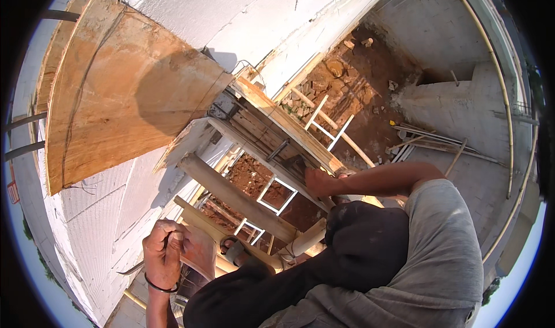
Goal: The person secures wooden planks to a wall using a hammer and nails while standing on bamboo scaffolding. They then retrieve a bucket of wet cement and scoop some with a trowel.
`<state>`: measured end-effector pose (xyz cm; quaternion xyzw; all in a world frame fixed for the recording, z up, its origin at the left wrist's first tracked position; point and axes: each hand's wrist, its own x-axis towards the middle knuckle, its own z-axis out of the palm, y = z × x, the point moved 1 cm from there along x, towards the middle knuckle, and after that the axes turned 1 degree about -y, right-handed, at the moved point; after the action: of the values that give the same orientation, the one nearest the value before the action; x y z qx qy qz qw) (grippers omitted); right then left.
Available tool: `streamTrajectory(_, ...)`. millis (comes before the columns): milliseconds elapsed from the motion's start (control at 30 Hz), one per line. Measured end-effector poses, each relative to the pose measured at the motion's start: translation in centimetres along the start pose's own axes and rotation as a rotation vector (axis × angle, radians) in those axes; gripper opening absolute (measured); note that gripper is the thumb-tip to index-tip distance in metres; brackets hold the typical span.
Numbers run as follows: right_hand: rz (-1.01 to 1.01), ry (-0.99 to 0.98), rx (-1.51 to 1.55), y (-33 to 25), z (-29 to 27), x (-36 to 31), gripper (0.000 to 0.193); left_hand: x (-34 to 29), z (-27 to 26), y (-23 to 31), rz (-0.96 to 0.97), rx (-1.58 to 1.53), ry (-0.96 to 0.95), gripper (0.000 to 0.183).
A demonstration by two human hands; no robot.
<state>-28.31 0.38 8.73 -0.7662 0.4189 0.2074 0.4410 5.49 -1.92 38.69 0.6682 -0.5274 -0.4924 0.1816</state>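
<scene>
My left hand (164, 251), with a dark band at its wrist, is raised at the lower left. Its fingers are curled in against the thumb; what they hold, if anything, I cannot make out. A thin curved metal hook (132, 269) shows beside that wrist. Just right of the hand is a reddish, sheet-like piece (200, 251). My right hand (321, 183) reaches to the narrow wooden beam formwork (272, 132), its fingers bent and partly in shadow. A dark object (296, 164) lies at its fingertips inside the form, its kind unclear. Steel bars (278, 149) run there.
A large plywood panel (127, 91) stands at the upper left against white block walls (191, 4). Round wooden poles (231, 195) cross below my sandalled foot (233, 250). Far down are red earth (376, 102), white frames (330, 125) and a pile of pipes (428, 143).
</scene>
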Motion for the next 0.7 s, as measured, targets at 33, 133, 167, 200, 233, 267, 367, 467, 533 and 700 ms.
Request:
streamTrajectory(33,0.036,-0.039,-0.033,0.2,0.5,0.4,0.026,0.7,0.7,0.2,-0.009,-0.023,-0.058,0.01)
streamTrajectory(133,0.165,-0.301,0.299,1.3,1.5,1.3,0.023,2.2,2.4,0.5,-0.011,0.036,-0.194,0.009)
streamTrajectory(167,0.118,-0.291,0.268,1.6,1.6,1.5,0.023,3.1,3.0,0.2,0.003,0.077,-0.225,0.01)
streamTrajectory(200,0.041,-0.292,0.228,1.9,1.7,1.7,0.022,3.5,3.5,0.0,0.022,0.066,-0.226,0.012)
streamTrajectory(233,0.042,-0.349,0.129,2.0,2.0,1.9,0.022,3.8,4.1,-0.2,0.044,0.056,-0.226,0.013)
streamTrajectory(267,-0.014,-0.28,0.085,2.2,2.2,2.0,0.022,4.1,4.6,-0.5,0.044,0.023,-0.233,0.014)
streamTrajectory(367,-0.07,-0.291,-0.201,2.1,2.7,3.0,0.023,5.1,5.3,-1.5,0.043,0.029,-0.224,0.008)
streamTrajectory(467,-0.266,-0.345,-0.328,2.5,2.1,3.7,0.011,6.3,5.9,-2.5,-0.026,-0.029,-0.244,0.006)
streamTrajectory(533,-0.255,-0.366,-0.257,2.3,1.1,3.3,0.006,7.3,6.2,-2.9,-0.059,-0.068,-0.278,0.008)
streamTrajectory(700,0.214,-0.374,0.572,1.2,-3.4,-2.0,0.024,10.8,8.0,-3.4,-0.044,-0.131,-0.329,0.008)
